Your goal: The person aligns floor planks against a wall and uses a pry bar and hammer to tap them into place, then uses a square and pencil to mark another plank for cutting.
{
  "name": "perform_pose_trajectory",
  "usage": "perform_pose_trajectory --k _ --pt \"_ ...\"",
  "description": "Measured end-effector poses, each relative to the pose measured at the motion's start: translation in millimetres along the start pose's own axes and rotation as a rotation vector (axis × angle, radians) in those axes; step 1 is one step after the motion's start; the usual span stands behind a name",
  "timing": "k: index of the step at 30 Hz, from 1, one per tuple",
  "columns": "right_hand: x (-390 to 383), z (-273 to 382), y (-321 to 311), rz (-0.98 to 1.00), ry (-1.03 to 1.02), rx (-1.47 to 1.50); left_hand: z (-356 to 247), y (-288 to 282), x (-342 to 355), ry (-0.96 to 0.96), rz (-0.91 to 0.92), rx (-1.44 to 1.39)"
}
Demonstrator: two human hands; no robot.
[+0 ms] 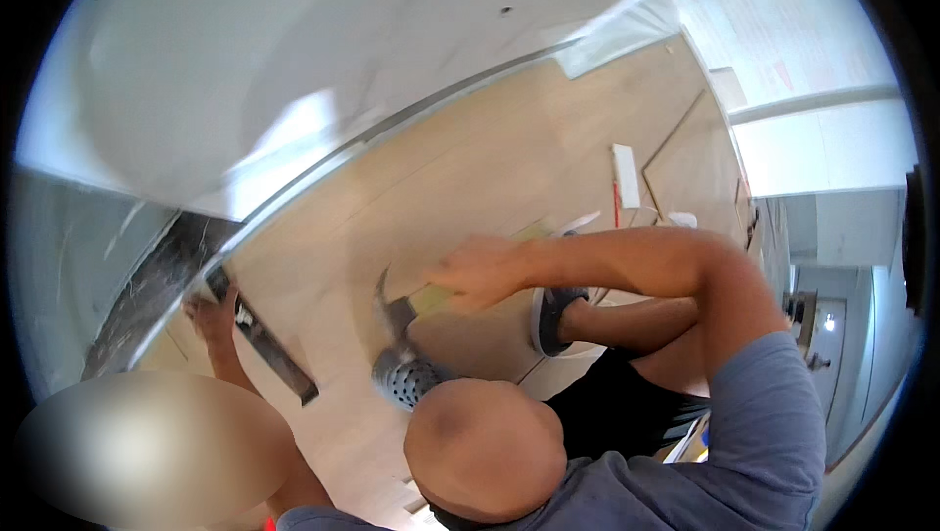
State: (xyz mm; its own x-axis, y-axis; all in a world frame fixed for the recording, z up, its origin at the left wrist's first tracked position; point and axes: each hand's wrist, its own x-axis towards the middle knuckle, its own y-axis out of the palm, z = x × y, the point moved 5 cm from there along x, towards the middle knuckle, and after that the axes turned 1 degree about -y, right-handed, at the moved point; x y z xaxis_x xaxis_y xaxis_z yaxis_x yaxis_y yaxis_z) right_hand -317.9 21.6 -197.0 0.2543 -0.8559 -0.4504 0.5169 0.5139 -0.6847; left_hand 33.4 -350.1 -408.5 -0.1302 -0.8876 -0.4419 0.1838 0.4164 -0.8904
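Note:
My right hand [475,272], blurred by motion, is closed around the yellow-green handle of a claw hammer [401,314], whose grey and black head is held above the light wooden floor [470,149], left of my right shoe [558,321]. At the far left, my left hand [211,316] grips the upper end of a long dark flat bar [274,355], which lies beside the floor's edge at the foot of the wall. My bent bare knee [485,448] and perforated grey shoe [401,379] are below the hammer.
A pale wall [392,32] runs along the floor, with a dark marbled strip [147,286] at left. Toward the right lie a white block [624,176], a thin red stick [616,203] and loose planks or strips [676,130]. A doorway [842,335] is at far right.

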Motion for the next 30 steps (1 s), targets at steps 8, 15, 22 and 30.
perform_pose_trajectory --k 8,15,22,30 --pt "-248.0 -107.4 -37.0 -0.165 0.834 -0.087 19.3 -9.7 -13.1 -0.023 -0.122 -0.004" --pt "-420.6 -238.2 11.0 -0.74 1.364 0.231 8.2 -16.4 -13.3 -0.081 -0.063 -0.305" --pt "-492.0 -360.8 99.4 -0.881 1.495 -0.044 -72.2 -12.3 -40.5 0.29 -0.137 -0.066" --pt "-446.8 -457.6 125.5 -0.977 1.388 0.19 -123.7 -68.2 -76.1 0.319 0.161 0.433"
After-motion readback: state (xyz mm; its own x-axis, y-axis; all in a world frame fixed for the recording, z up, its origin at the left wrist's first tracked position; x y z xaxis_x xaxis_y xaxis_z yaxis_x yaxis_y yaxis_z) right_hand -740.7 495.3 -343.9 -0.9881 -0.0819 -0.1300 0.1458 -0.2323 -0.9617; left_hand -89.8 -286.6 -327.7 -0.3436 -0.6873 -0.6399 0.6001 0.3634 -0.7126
